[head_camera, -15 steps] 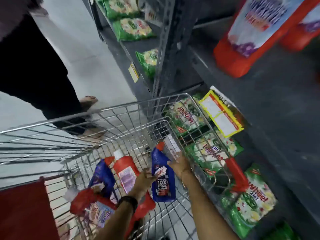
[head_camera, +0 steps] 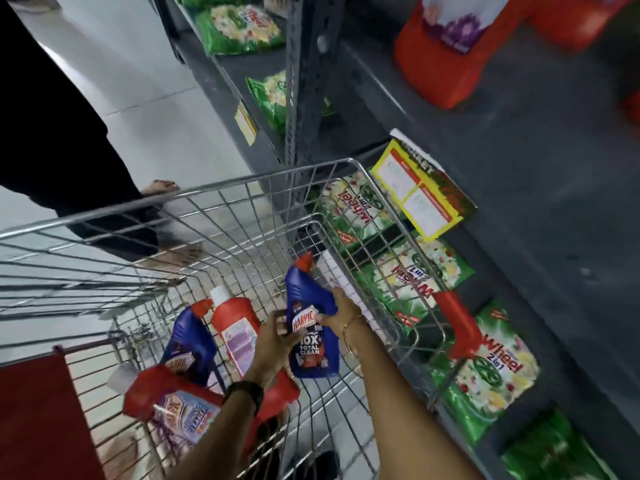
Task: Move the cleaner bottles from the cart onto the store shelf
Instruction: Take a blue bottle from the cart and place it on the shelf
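Gripping one blue cleaner bottle [head_camera: 311,327] inside the cart [head_camera: 242,188], our left hand [head_camera: 277,336] and right hand [head_camera: 341,311] both clasped on it.
Left of our hands lie a second blue bottle [head_camera: 188,348] and red bottles [head_camera: 235,323]; cart wire stands between us and the shelf [head_camera: 536,209] at right.

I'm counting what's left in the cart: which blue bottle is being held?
The blue Harpic bottle on the right, gripped by both hands; the other blue bottle lies untouched to its left.

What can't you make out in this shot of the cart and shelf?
- Head view: shelf price tags, print too small.
- Red bottles on the shelf, blurred, tops cut off by the edge.
- Lower red bottle in the cart, partly hidden behind the left hand and its arm.
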A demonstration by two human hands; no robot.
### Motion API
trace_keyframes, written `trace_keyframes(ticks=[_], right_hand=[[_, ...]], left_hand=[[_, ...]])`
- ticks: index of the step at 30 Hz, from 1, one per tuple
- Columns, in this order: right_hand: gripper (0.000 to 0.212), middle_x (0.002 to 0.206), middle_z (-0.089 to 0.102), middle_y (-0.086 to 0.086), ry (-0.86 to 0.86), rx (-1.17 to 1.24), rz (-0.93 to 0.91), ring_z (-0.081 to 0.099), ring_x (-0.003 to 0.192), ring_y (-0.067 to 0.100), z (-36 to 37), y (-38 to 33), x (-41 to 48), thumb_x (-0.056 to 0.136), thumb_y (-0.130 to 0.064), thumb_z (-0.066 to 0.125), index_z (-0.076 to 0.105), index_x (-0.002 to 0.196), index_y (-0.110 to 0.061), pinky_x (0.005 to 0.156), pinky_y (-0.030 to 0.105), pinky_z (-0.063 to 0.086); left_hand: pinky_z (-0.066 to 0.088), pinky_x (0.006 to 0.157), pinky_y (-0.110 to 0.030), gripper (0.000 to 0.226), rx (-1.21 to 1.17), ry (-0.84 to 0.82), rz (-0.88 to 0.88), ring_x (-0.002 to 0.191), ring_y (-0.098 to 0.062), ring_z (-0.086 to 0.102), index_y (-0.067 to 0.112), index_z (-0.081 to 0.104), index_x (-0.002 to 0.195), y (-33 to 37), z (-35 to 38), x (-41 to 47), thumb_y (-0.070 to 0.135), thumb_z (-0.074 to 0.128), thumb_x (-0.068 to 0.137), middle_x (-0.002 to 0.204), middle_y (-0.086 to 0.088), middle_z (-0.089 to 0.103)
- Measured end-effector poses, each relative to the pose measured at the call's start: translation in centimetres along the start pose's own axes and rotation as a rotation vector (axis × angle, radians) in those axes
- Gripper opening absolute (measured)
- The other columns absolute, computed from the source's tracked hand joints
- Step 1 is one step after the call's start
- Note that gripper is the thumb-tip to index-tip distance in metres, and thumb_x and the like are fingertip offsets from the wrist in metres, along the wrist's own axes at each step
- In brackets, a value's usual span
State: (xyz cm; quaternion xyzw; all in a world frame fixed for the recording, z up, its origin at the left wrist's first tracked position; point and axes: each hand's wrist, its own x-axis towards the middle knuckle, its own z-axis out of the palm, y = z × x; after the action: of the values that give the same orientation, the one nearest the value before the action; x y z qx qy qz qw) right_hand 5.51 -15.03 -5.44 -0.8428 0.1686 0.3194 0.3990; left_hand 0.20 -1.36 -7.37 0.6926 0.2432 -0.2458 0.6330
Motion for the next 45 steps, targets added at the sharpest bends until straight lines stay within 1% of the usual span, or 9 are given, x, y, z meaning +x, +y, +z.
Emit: trace_keyframes(ticks=[3, 8, 14, 17, 22, 24, 32, 37, 45], right_hand=[[0.054, 0.126, 0.054, 0.024, 0.042, 0.167, -0.059, 0.053, 0.113, 0.036, -1.8, -2.3, -2.4, 0.077, 0.003, 0.066, 0.040, 0.124, 0.001, 0.095, 0.044, 0.046], [0.057, 0.110, 0.055, 0.011, 0.179, 0.305, -0.302, 0.053, 0.094, 0.018, -5.7, -6.6, -8.9, 0.074, 0.009, 0.066, 0.042, 0.124, -0.002, 0.068, -0.001, 0.044], [0.057, 0.118, 0.057, 0.011, 0.352, 0.343, -0.542, 0.057, 0.107, 0.030, -12.0, -10.2, -19.7, 0.074, -0.012, 0.073, 0.045, 0.123, -0.015, 0.094, 0.047, 0.049], [0.056, 0.109, 0.061, 0.001, 0.465, 0.343, -0.615, 0.059, 0.092, 0.020, -16.3, -9.8, -25.1, 0.074, -0.018, 0.074, 0.046, 0.117, -0.039, 0.086, 0.030, 0.051], [0.055, 0.107, 0.060, -0.005, 0.769, 0.352, -0.630, 0.055, 0.091, 0.007, -23.5, -4.3, -34.9, 0.074, -0.019, 0.074, 0.048, 0.122, -0.015, 0.074, -0.003, 0.038], [0.055, 0.115, 0.062, 0.003, 0.907, 0.387, -0.591, 0.055, 0.097, 0.010, -25.6, -1.0, -38.5, 0.074, -0.015, 0.074, 0.049, 0.122, -0.012, 0.077, -0.002, 0.037], [0.059, 0.123, 0.053, 0.005, 1.347, 0.448, -0.353, 0.050, 0.112, 0.016, -29.2, 15.3, -49.5, 0.073, 0.004, 0.070, 0.045, 0.127, -0.003, 0.081, -0.008, 0.033], [0.062, 0.129, 0.050, 0.005, 1.374, 0.514, -0.269, 0.052, 0.116, 0.019, -28.9, 22.4, -53.2, 0.078, 0.003, 0.065, 0.038, 0.133, -0.006, 0.090, 0.015, 0.048], [0.064, 0.120, 0.053, -0.001, 1.373, 0.553, -0.174, 0.058, 0.102, 0.002, -28.0, 27.4, -54.6, 0.079, 0.005, 0.063, 0.034, 0.134, -0.010, 0.080, 0.007, 0.050]], left_hand=[[0.053, 0.074, -0.033, 0.037, 0.012, -0.010, 0.109, 0.089, -0.020, 0.062, 0.018, 0.045, 0.112, 3.5, -1.5, -1.5, 0.011, 0.065, 0.081, 0.100, 0.001, 0.057], [0.054, 0.068, -0.025, 0.048, 0.076, -0.013, 0.323, 0.087, -0.011, 0.062, 0.019, 0.050, 0.115, 10.5, -3.8, -5.2, 0.008, 0.073, 0.074, 0.098, 0.005, 0.060], [0.053, 0.054, -0.012, 0.056, 0.189, -0.104, 0.590, 0.066, 0.002, 0.068, 0.034, 0.057, 0.096, 20.3, -4.3, -12.5, 0.001, 0.081, 0.058, 0.085, 0.004, 0.066], [0.057, 0.064, -0.022, 0.052, 0.267, -0.184, 0.742, 0.071, -0.005, 0.069, 0.034, 0.061, 0.083, 24.7, -1.8, -16.6, 0.014, 0.088, 0.044, 0.083, 0.006, 0.070], [0.049, 0.060, -0.009, 0.053, 0.431, -0.287, 0.981, 0.065, 0.005, 0.063, 0.018, 0.061, 0.090, 29.7, 8.2, -22.5, 0.026, 0.085, 0.043, 0.081, -0.001, 0.064], [0.052, 0.068, -0.021, 0.058, 0.437, -0.330, 1.031, 0.066, -0.003, 0.062, 0.017, 0.059, 0.098, 29.7, 13.7, -24.7, 0.018, 0.089, 0.048, 0.079, -0.001, 0.065], [0.050, 0.065, -0.005, 0.061, 0.267, -0.734, 1.112, 0.069, 0.007, 0.063, 0.007, 0.057, 0.113, 21.7, 33.3, -34.6, 0.010, 0.083, 0.058, 0.092, -0.011, 0.059], [0.059, 0.073, -0.028, 0.059, 0.249, -0.844, 1.079, 0.083, -0.012, 0.066, 0.014, 0.057, 0.113, 16.3, 39.0, -39.0, 0.021, 0.084, 0.061, 0.099, -0.005, 0.060], [0.060, 0.072, -0.031, 0.057, 0.341, -0.898, 1.112, 0.078, -0.001, 0.063, 0.021, 0.057, 0.109, 13.2, 42.4, -40.4, 0.032, 0.083, 0.061, 0.094, 0.007, 0.055]])
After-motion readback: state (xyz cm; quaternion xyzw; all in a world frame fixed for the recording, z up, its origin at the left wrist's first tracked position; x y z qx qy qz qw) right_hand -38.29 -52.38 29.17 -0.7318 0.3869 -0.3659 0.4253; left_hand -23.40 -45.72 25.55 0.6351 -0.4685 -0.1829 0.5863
